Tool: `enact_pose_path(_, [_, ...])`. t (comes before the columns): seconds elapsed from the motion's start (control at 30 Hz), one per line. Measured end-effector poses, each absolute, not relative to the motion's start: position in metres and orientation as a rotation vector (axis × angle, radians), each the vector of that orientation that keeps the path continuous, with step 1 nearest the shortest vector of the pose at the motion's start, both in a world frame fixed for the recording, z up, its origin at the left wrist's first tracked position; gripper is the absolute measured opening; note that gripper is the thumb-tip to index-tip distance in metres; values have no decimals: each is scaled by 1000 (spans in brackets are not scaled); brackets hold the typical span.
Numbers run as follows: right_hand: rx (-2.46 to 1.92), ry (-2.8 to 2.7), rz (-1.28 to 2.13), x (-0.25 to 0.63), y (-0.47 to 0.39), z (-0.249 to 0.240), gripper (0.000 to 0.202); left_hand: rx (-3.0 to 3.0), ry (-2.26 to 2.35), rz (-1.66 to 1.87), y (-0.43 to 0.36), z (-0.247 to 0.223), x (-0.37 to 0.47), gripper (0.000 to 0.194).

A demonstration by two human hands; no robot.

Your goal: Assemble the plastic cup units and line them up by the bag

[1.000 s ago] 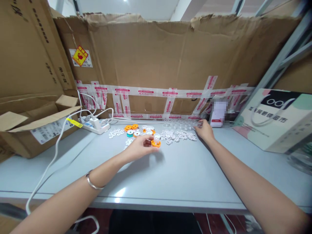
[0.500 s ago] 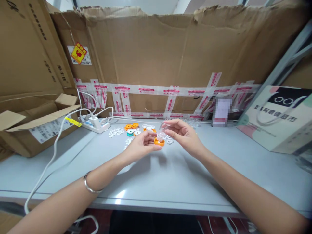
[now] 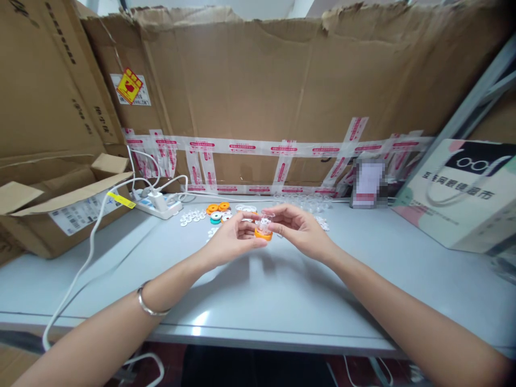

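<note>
My left hand [image 3: 229,236] is closed round the side of an orange round plastic base [image 3: 263,235], held just above the table. White and clear small parts [image 3: 264,222] stand up from the middle of this base. From the other side, my right hand [image 3: 300,228] pinches a clear plastic cover [image 3: 269,215] at the top of those parts. The cover's lower edge is hard to make out, so I cannot tell whether it is seated on the base. Behind my hands lie orange wheel-like pieces [image 3: 217,208] and a teal-and-white one [image 3: 216,217].
Small white parts [image 3: 192,216] lie at the left, and clear covers [image 3: 314,203] line the back. A power strip [image 3: 163,208] with white cables and an open carton [image 3: 68,209] stand left. A phone [image 3: 367,185] and a printed bag [image 3: 455,199] stand right.
My right hand has come down and in with the clear cover, closer to the orange base. My left hand has stayed almost still with the base.
</note>
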State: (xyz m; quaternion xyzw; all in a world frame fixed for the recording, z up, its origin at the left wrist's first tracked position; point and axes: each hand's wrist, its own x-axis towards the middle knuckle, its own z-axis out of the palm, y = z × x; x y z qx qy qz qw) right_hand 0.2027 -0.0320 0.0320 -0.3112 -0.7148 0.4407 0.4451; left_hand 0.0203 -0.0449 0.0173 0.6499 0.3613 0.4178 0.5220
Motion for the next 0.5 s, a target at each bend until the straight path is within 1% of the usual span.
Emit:
enact_pose_path(0.3, [-762, -1789, 1100, 204, -32, 31, 22, 1540, 889, 995, -47, 22, 21, 48])
enact_pose_path(0.5, [-739, -1838, 1117, 205, -31, 29, 21, 1596, 891, 1034, -46, 17, 22, 48])
